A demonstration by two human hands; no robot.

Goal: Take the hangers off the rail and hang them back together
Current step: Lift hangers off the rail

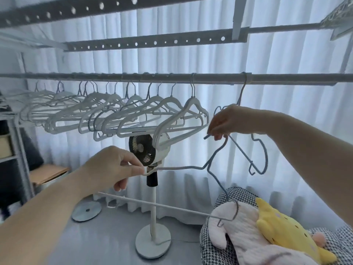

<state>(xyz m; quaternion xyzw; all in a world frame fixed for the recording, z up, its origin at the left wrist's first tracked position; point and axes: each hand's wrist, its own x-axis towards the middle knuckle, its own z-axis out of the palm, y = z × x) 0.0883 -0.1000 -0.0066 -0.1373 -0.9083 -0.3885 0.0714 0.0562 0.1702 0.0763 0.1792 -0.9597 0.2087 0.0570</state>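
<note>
Wire hanger (pixel 183 166), off the rail (pixel 114 77), is slung low between the two hands and lies nearly flat. Its long axis runs left to right across the view, with the bottom bar sloping down toward the plush toys (pixel 248 236). The left hand (pixel 112 167) pinches the end of one shoulder between thumb and fingertips, palm down, forearm reaching in from the lower left. The right hand (pixel 223 119) sits higher and further right, wrist bent downward and fingers curled round the hanger's hook wire.

Just behind that hand hangs a second, blue hanger (pixel 264 150), hooked over the rail on its own. Whether the right hand also grips it I cannot tell. A packed row of white hangers (pixel 133 111) occupies the rail to the left, with a bare stretch of rail between their last hook and the blue one.

The rail lies directly above the right hand, so that hand is the nearer one and already has the hook. Rehanging looks like a matter of lifting the hook straight up while the left hand lets the body swing down to vertical. The standing fan (pixel 147 150) is close beneath the left hand and could catch the wire.
</note>
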